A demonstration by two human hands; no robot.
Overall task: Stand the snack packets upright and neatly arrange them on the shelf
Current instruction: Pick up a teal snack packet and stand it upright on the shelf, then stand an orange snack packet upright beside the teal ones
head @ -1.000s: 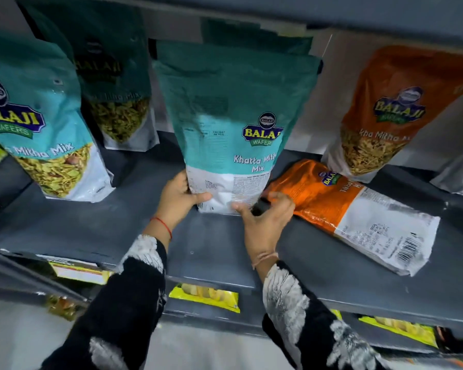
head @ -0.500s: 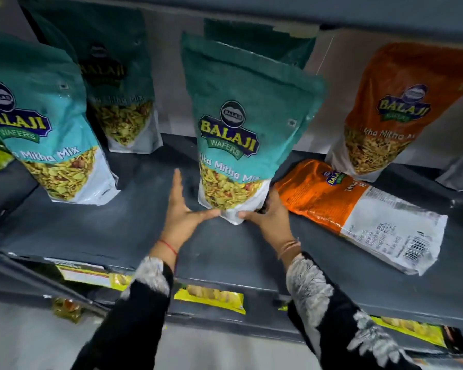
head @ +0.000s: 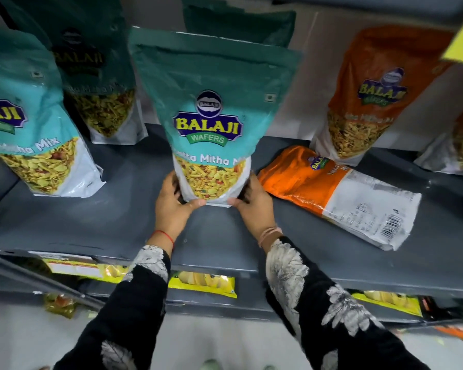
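Teal packet (head: 211, 124) stands upright on the grey shelf (head: 91, 222), my left hand (head: 171, 206) and right hand (head: 254, 206) clamped on its base.

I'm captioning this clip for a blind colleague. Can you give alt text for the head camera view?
Two hands, left hand and right hand, hold a teal snack packet upright by its base on a grey shelf. Beside it an orange packet lies flat; other packets stand behind.
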